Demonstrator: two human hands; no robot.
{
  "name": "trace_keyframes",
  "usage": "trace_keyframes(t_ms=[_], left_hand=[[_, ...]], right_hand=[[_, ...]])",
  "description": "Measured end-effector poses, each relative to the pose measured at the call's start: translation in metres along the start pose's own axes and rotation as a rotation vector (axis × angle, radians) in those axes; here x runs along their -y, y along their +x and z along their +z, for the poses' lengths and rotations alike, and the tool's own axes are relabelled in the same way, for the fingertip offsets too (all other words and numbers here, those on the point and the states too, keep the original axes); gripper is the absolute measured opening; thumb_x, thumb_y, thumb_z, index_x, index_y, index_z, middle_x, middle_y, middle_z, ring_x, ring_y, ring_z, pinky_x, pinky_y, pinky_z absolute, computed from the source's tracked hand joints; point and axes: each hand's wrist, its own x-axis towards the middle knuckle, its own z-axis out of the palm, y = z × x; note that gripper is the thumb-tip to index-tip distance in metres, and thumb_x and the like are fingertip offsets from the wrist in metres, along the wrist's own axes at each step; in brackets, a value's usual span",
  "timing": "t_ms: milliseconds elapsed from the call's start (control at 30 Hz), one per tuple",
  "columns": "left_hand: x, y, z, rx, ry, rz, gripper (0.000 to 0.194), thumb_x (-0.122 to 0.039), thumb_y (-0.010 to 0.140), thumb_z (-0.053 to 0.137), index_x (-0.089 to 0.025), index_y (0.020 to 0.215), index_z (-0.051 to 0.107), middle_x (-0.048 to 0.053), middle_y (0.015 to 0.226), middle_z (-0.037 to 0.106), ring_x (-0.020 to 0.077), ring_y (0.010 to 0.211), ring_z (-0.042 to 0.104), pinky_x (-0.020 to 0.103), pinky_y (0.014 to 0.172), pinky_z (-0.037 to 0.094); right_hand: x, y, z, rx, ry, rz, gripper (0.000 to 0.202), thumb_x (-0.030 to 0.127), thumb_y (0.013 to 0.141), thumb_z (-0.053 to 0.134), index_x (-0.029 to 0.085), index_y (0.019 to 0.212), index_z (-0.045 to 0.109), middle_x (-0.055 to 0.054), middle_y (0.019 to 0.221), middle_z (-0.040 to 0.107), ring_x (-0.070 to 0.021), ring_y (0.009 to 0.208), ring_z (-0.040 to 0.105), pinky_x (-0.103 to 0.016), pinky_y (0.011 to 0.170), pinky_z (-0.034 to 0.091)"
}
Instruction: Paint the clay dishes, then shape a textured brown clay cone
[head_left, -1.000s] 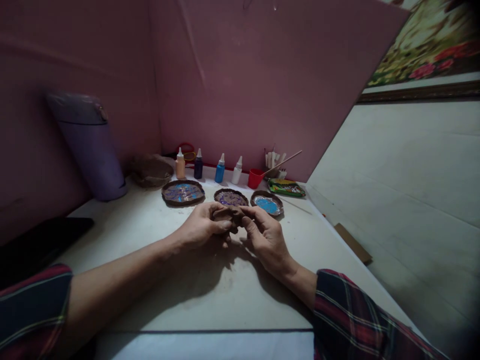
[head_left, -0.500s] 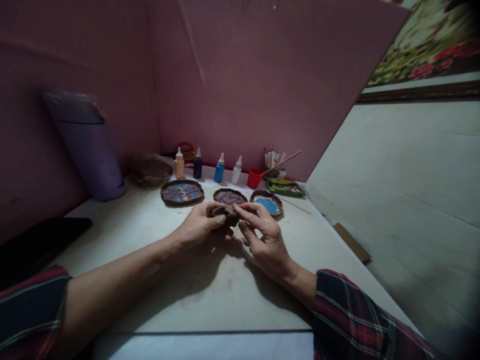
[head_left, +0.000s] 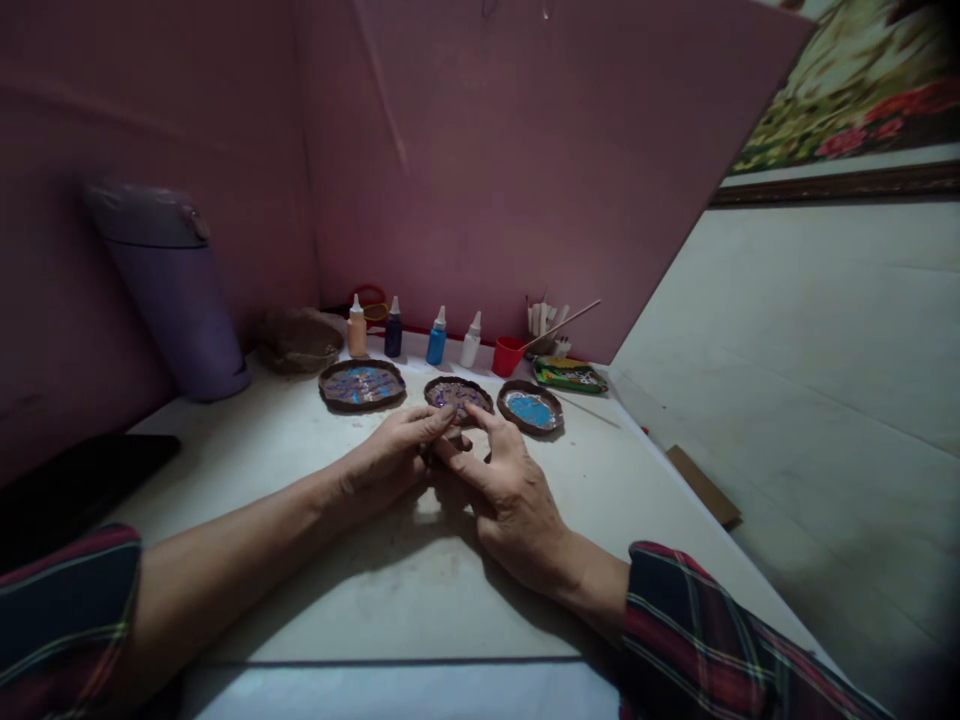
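A small piece of brown clay (head_left: pixel 459 440) is held between my two hands above the white table, mostly hidden by the fingers. My left hand (head_left: pixel 397 450) wraps round its left side, thumb on top. From the right, my right hand (head_left: pixel 514 480) reaches over it, fingers bent against the clay and touching the left hand. Just beyond the hands lies a round brown clay dish with purple specks (head_left: pixel 457 393). To its right is a dish with a blue middle (head_left: pixel 531 409), and to its left a wider dish with blue and purple marks (head_left: pixel 362 384).
Behind the dishes stand an orange bottle (head_left: pixel 357 332), a dark bottle (head_left: pixel 394 335), a blue bottle (head_left: pixel 436 342), a white bottle (head_left: pixel 470 346) and a red cup (head_left: pixel 507 357) with a stick. A green packet (head_left: pixel 570 375) lies right; a purple tumbler (head_left: pixel 176 300) stands left.
My right hand has moved left over the clay, and its fingers now cover more of it. The left thumb has risen slightly, and less of the clay shows.
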Motion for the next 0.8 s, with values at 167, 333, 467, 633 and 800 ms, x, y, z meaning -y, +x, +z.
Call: trace_keyframes(t_ms=[167, 333, 467, 633, 800], left_hand=[[-0.002, -0.0003, 0.0009, -0.041, -0.004, 0.003, 0.019, -0.024, 0.077, 0.068, -0.011, 0.089, 0.062, 0.007, 0.078, 0.063, 0.0158, 0.07, 0.062, 0.027, 0.065, 0.051], [-0.0058, -0.001, 0.003, -0.05, -0.054, 0.002, 0.026, -0.019, 0.071, 0.073, -0.009, 0.092, 0.06, 0.011, 0.082, 0.067, 0.0191, 0.071, 0.065, 0.032, 0.068, 0.053], [-0.0042, -0.0006, 0.0028, 0.005, -0.103, -0.026, 0.03, -0.018, 0.07, 0.074, -0.011, 0.096, 0.06, 0.011, 0.084, 0.068, 0.0216, 0.072, 0.067, 0.04, 0.073, 0.054], [-0.0042, -0.0031, 0.0048, 0.041, -0.054, 0.019, 0.026, -0.017, 0.069, 0.075, -0.012, 0.09, 0.061, 0.005, 0.075, 0.067, 0.0193, 0.066, 0.066, 0.042, 0.07, 0.056], [-0.0031, -0.0041, 0.0078, 0.001, 0.014, 0.083, 0.023, -0.018, 0.066, 0.077, -0.011, 0.084, 0.064, 0.002, 0.066, 0.063, 0.0146, 0.057, 0.061, 0.035, 0.057, 0.057]], right_hand=[[-0.0038, 0.0009, -0.0034, -0.205, 0.213, 0.017, 0.037, 0.006, 0.082, 0.05, 0.027, 0.108, 0.068, -0.01, 0.126, 0.05, -0.0236, 0.115, 0.05, -0.039, 0.088, 0.047], [-0.0082, 0.005, -0.004, -0.375, 0.35, 0.19, 0.024, 0.013, 0.088, 0.05, 0.023, 0.103, 0.066, -0.006, 0.104, 0.059, -0.0185, 0.101, 0.056, -0.033, 0.083, 0.046], [-0.0096, 0.0081, -0.0027, -0.309, 0.389, 0.281, 0.015, 0.023, 0.089, 0.054, 0.02, 0.101, 0.063, -0.006, 0.102, 0.059, -0.0181, 0.096, 0.056, -0.028, 0.069, 0.045], [-0.0083, 0.0059, -0.0025, -0.262, 0.456, 0.294, 0.017, 0.031, 0.091, 0.051, 0.019, 0.101, 0.06, -0.005, 0.101, 0.059, -0.0159, 0.093, 0.056, -0.027, 0.072, 0.044], [-0.0062, 0.0043, -0.0028, -0.173, 0.513, 0.306, 0.026, 0.04, 0.091, 0.048, 0.018, 0.104, 0.057, -0.005, 0.098, 0.057, -0.0162, 0.086, 0.056, -0.028, 0.069, 0.045]])
